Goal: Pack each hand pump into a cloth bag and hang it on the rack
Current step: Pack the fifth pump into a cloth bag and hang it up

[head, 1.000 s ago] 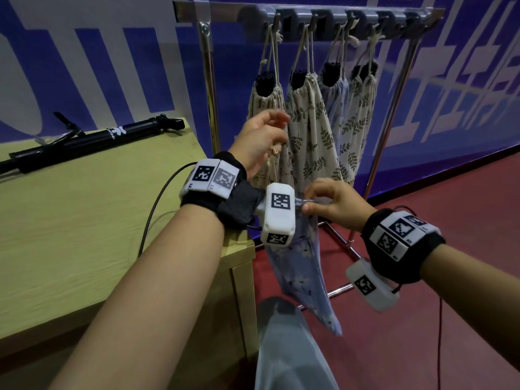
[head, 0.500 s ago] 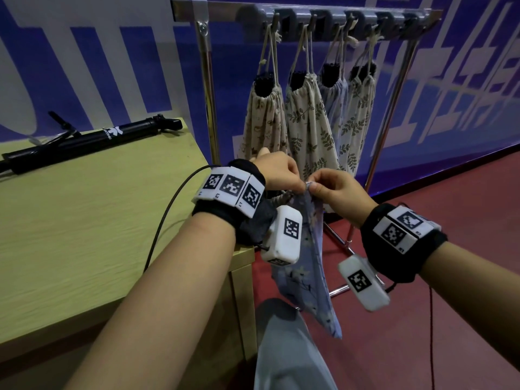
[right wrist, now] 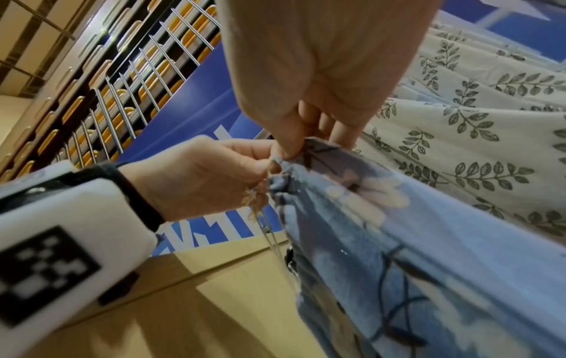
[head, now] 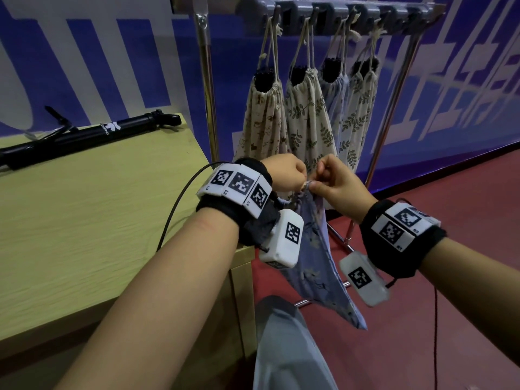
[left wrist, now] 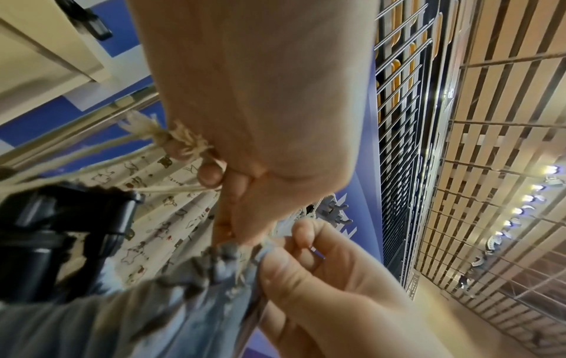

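A blue floral cloth bag (head: 318, 266) hangs in front of me, right of the table corner. My right hand (head: 316, 183) pinches its gathered rim (right wrist: 309, 147). My left hand (head: 301, 184) meets it there, fingers curled round the bag's cream drawstring (left wrist: 183, 145) and pinching at the mouth. A black pump head (left wrist: 61, 230) shows beside the gathered mouth in the left wrist view; whether it sits inside this bag I cannot tell. Another black hand pump (head: 92, 136) lies on the table's far left.
The metal rack (head: 351, 9) stands just beyond my hands, with several filled cloth bags (head: 306, 122) hanging from its hooks by their cords. The wooden table (head: 84, 235) is at my left. Red floor lies to the right, and a blue wall stands behind.
My left hand has come down from near the hung bags to the blue bag's top. Both hands now pinch there, close together, and the bag's mouth sits a little higher.
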A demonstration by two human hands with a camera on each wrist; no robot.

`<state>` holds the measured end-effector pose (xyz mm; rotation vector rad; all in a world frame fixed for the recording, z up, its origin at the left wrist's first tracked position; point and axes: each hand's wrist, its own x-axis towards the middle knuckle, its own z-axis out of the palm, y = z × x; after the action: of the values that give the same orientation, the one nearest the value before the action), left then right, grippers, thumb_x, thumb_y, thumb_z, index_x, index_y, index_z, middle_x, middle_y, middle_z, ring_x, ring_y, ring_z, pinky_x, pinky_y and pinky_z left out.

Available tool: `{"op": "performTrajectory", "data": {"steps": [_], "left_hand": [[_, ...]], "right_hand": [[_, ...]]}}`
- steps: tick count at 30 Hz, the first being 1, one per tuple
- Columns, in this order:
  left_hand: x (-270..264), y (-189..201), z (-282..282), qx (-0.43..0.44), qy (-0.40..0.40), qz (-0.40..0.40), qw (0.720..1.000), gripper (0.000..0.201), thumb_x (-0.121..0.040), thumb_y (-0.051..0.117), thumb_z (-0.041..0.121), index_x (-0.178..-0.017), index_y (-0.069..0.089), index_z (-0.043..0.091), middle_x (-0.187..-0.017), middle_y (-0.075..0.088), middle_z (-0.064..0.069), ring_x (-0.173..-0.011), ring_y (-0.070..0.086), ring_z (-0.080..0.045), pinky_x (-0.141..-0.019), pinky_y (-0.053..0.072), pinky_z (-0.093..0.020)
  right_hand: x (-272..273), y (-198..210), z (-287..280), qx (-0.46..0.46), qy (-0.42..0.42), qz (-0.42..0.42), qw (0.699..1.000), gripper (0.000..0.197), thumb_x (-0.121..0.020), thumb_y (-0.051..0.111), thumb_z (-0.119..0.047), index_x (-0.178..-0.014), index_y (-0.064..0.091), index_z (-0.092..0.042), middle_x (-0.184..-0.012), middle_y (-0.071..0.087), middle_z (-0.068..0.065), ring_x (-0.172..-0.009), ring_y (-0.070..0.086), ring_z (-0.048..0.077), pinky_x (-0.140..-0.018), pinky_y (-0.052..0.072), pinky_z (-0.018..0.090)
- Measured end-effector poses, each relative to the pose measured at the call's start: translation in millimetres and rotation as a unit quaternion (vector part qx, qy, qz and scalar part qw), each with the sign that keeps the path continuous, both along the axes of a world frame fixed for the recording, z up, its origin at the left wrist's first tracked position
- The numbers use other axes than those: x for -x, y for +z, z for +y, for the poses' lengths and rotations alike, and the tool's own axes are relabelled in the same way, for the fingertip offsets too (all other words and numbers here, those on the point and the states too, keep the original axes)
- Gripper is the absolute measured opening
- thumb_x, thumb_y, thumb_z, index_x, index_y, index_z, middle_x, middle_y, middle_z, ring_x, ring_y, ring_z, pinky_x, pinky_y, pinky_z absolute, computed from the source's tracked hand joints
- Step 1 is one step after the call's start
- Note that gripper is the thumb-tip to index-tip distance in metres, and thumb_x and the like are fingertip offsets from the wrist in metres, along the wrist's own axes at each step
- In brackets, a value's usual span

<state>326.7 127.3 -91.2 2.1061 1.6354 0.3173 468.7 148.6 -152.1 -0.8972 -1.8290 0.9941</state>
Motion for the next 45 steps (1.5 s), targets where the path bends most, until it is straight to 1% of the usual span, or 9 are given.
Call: {"op": "performTrajectory", "data": {"steps": [11, 14, 19, 24, 27, 32, 35, 37, 45], "left_hand": [[4.3, 10.1, 1.2, 0.011, 0.140, -0.364, 0.921, 0.028, -0.085, 0.041, -0.012, -0.071, 0.046, 0.011, -0.064, 0.047, -0.003, -0.062, 0.045, -0.012, -0.066, 0.038, -0.024], [5.6, 10.8, 0.2, 0.013, 0.159, -0.398, 0.903, 0.019, -0.087, 0.047, -0.007, -0.098, 0.046, 0.008, -0.074, 0.056, -0.002, -0.076, 0.050, -0.015, -0.072, 0.036, -0.026], [5.9, 16.7, -8.6, 0.035, 0.152, -0.485, 0.861, 0.011, -0.096, 0.034, 0.004, -0.105, 0.040, 0.008, -0.081, 0.062, -0.008, -0.044, 0.044, -0.004, -0.052, 0.028, -0.018], [3.4, 16.5, -10.8, 0.010, 0.132, -0.458, 0.879, 0.018, -0.096, 0.037, 0.014, -0.105, 0.050, 0.004, -0.083, 0.063, -0.007, -0.089, 0.059, -0.016, -0.103, 0.029, -0.040], [4.8, 17.9, -13.2, 0.000, 0.117, -0.469, 0.875, 0.015, -0.097, 0.035, 0.013, -0.088, 0.047, 0.012, -0.091, 0.062, -0.016, -0.091, 0.060, -0.017, -0.082, 0.039, -0.028], [5.7, 14.3, -9.6, 0.005, 0.140, -0.500, 0.854, 0.027, -0.096, 0.028, 0.006, -0.115, 0.046, 0.003, -0.080, 0.063, -0.014, -0.084, 0.061, -0.018, -0.095, 0.035, -0.034], [4.9, 15.7, -6.9, -0.004, 0.163, -0.425, 0.890, 0.024, -0.094, 0.033, -0.002, -0.080, 0.051, 0.006, -0.074, 0.052, -0.005, -0.074, 0.052, -0.014, -0.066, 0.041, -0.020], [5.6, 16.2, -5.3, -0.010, 0.201, -0.410, 0.890, 0.024, -0.093, 0.038, -0.003, -0.084, 0.060, 0.005, -0.072, 0.055, -0.001, -0.062, 0.048, -0.009, -0.065, 0.040, -0.020], [28.2, 13.8, 0.6, -0.077, 0.295, -0.530, 0.791, 0.028, -0.085, 0.041, -0.006, -0.069, 0.056, 0.012, -0.071, 0.053, -0.001, -0.053, 0.036, -0.010, -0.049, 0.029, -0.021]], "right_hand": [[-6.3, -4.1, 4.1, -0.026, -0.009, -0.212, 0.977, 0.033, -0.082, 0.056, 0.006, -0.102, 0.041, -0.014, -0.083, 0.047, -0.007, -0.079, 0.046, 0.015, -0.071, 0.041, 0.025], [-2.3, -4.5, -2.2, -0.053, -0.046, -0.152, 0.986, 0.027, -0.082, 0.055, 0.009, -0.098, 0.044, -0.010, -0.085, 0.047, -0.006, -0.080, 0.046, 0.017, -0.064, 0.039, 0.011], [10.8, 10.4, -8.1, -0.029, -0.083, -0.038, 0.995, 0.025, -0.085, 0.049, 0.009, -0.091, 0.064, -0.011, -0.083, 0.061, 0.003, -0.075, 0.054, 0.012, -0.068, 0.042, 0.010], [26.8, 11.4, -6.6, 0.008, -0.120, -0.055, 0.991, 0.028, -0.085, 0.047, 0.005, -0.082, 0.064, -0.016, -0.084, 0.062, 0.000, -0.070, 0.052, 0.008, -0.070, 0.044, 0.019], [30.6, 11.3, -1.9, 0.040, -0.148, -0.033, 0.988, 0.033, -0.083, 0.046, 0.006, -0.073, 0.061, -0.022, -0.083, 0.065, 0.003, -0.078, 0.055, 0.018, -0.079, 0.047, 0.036], [32.0, 22.3, -11.5, 0.110, -0.094, 0.053, 0.988, 0.044, -0.079, 0.034, 0.020, -0.086, 0.067, -0.008, -0.078, 0.063, 0.003, -0.075, 0.057, 0.011, -0.066, 0.046, 0.012], [28.2, 28.6, -13.6, 0.175, -0.065, 0.151, 0.971, 0.042, -0.079, 0.025, 0.024, -0.079, 0.062, 0.004, -0.076, 0.058, 0.014, -0.064, 0.054, 0.016, -0.056, 0.048, 0.012], [25.2, 28.6, -12.2, 0.210, -0.068, 0.188, 0.957, 0.042, -0.079, 0.025, 0.023, -0.074, 0.061, 0.003, -0.072, 0.057, 0.015, -0.058, 0.053, 0.017, -0.053, 0.047, 0.018], [11.3, 44.4, -13.5, 0.190, -0.046, 0.272, 0.942, 0.029, -0.090, 0.043, 0.013, -0.096, 0.065, -0.004, -0.081, 0.068, 0.004, -0.042, 0.051, 0.003, -0.044, 0.045, 0.011]]}}
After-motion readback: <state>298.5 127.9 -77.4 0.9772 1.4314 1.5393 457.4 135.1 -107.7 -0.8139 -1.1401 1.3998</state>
